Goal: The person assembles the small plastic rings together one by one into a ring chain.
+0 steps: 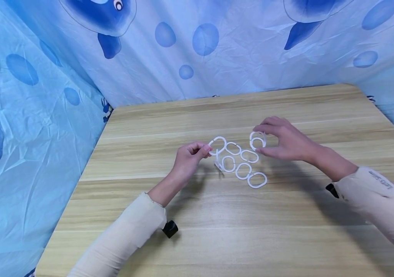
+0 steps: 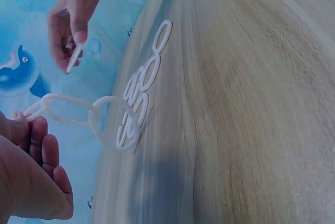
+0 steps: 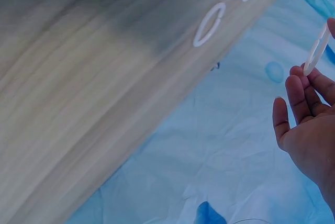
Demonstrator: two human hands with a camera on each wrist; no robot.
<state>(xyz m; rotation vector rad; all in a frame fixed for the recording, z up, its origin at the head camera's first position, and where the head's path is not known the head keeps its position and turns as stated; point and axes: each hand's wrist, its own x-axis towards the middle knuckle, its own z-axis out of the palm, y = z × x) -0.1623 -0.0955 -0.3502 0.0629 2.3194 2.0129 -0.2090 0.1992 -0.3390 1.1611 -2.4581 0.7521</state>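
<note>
While the left hand (image 1: 188, 157) pinches a ring chain (image 2: 93, 121), the right hand (image 1: 288, 142) pinches another ring (image 2: 75, 58): light hold advisable, chain kept untwisted

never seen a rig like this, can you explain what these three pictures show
There is no machine here, just a person's bare left hand and right hand. The largest picture comes from a camera worn on the head, looking forward and down; the other two come from cameras worn on each wrist. Several white links lie on the wooden table. The left hand pinches the end of a short chain; the right hand holds another link.
</note>
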